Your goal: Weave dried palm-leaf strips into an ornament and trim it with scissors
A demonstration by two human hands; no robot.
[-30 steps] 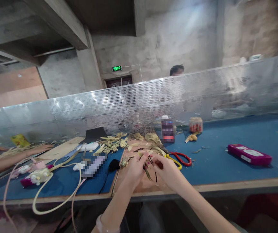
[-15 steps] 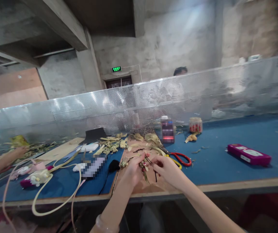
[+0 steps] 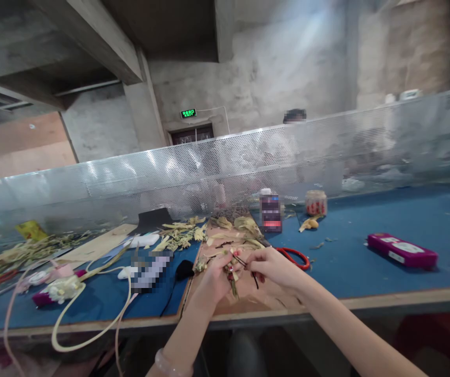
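My left hand [image 3: 219, 273] is closed around a small bunch of dried leaves [image 3: 233, 285] with pinkish-red bits at its top. Close on its right, my right hand [image 3: 272, 266] pinches a thin dark strand [image 3: 255, 278]; whether this is a twig or a tie cannot be told. The strand reaches across to the bunch. Both hands are above a brown sheet [image 3: 244, 306] at the table's front edge. Partly hidden behind my right hand lie scissors with a red handle [image 3: 299, 257].
Dried leaves [image 3: 183, 233] and dark twigs [image 3: 233, 212] lie beyond my hands. A phone [image 3: 271, 213] stands upright near a glass jar [image 3: 316, 203]. A purple box [image 3: 402, 251] is at right. Cables [image 3: 91, 346] loop over the front edge at left. A perforated metal screen [image 3: 162, 173] runs behind.
My right hand has shifted slightly and now covers the yellow handle seen beside the red one. The dark strand's end has swung right. At far left, another person's arm has mostly withdrawn.
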